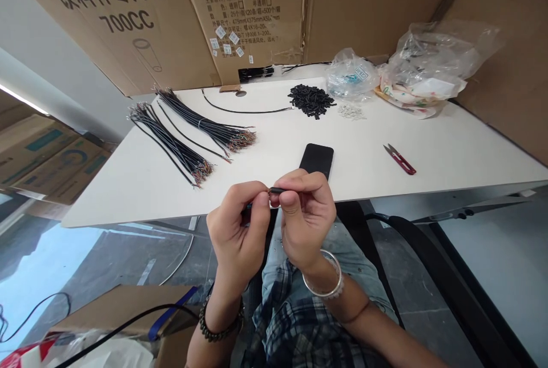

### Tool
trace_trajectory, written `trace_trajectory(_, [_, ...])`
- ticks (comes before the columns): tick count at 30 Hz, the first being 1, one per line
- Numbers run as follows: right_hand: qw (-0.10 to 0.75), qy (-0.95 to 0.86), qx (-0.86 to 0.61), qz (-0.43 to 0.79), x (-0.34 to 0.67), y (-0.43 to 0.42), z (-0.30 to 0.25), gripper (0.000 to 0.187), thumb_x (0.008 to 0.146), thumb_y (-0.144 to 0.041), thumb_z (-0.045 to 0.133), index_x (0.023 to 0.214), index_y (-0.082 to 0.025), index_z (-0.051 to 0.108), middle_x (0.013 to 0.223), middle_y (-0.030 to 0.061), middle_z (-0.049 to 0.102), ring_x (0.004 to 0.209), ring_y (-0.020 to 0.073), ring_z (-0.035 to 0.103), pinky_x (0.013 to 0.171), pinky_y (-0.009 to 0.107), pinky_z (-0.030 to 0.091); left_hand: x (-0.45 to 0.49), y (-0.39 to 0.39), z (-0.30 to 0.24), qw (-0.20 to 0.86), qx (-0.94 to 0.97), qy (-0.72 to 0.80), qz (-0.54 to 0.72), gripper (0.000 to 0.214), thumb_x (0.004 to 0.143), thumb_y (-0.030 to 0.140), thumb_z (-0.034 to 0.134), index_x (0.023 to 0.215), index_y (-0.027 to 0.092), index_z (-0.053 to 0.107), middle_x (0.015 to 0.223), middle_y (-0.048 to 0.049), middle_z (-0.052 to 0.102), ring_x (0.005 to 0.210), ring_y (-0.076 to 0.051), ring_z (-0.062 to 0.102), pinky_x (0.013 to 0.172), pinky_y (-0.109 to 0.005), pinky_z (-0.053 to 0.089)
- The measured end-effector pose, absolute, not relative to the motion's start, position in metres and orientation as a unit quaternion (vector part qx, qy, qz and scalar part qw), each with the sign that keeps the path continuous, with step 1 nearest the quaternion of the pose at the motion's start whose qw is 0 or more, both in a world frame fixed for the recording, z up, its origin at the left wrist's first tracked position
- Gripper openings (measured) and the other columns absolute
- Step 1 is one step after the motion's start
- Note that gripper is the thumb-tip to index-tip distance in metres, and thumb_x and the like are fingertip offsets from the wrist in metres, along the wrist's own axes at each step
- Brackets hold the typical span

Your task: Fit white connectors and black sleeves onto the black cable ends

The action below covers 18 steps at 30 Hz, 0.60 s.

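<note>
My left hand (237, 234) and my right hand (306, 217) are raised together just past the near edge of the white table (274, 171). Between their fingertips is a small black tube (277, 190). My right thumb and forefinger hold it, and my left fingertips pinch its left end, hiding whatever enters it. Beyond my hands lies a black smartphone (317, 160). Two bundles of black cables with bare, frayed-looking ends (171, 145) (209, 122) lie to the far left, and a single black cable (244, 110) lies behind them.
A heap of small black pieces (310, 100) and some small white pieces (351, 111) lie at the back. Red-handled thread snips (400, 158) lie to the right. Plastic bags (432, 65) stand at the back right, with printed cardboard boxes (128, 14) behind the table.
</note>
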State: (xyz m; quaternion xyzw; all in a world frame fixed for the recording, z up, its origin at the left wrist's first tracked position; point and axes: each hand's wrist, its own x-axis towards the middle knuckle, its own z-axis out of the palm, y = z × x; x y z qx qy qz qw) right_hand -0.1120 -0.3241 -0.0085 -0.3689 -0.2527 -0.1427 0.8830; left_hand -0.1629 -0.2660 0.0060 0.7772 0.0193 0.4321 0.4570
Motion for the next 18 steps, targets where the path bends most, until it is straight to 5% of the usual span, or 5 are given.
trace_trajectory(18, [0.879,-0.244,-0.390,-0.124,-0.1135,-0.3264,-0.0079,0.010,0.091,-0.033,0.065,0.090,-0.023,0.062,0.076,0.0003,0.058,0.066,0.0100,0.056,0.054,0.022,0.048,-0.1630,-0.2660,0.0063,0.442,0.788,0.014,0.429,0.012,0.094,0.016,0.055,0.089,0.025,0.061,0.070,0.0002,0.057,0.053,-0.010,0.042,0.048,-0.029,0.037])
